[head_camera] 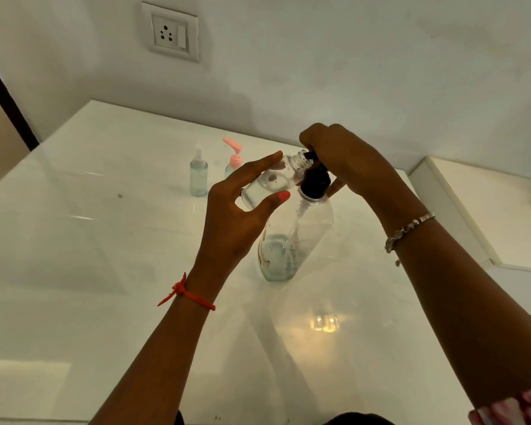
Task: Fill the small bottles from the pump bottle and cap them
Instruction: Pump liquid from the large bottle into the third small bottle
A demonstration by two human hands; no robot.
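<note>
Grip of left hand round bottle

Dim, greenish cast, tabletop glare, wide-angle bending

The pump bottle is clear, with a black pump head and pale blue liquid low inside. The small bottle is clear. The spray bottle is pale blue, and its neighbour has a pink pump. The table is glossy white, the wrist thread red and the bracelet silver. The sleeve is perhaps pink-and-white striped.
</note>
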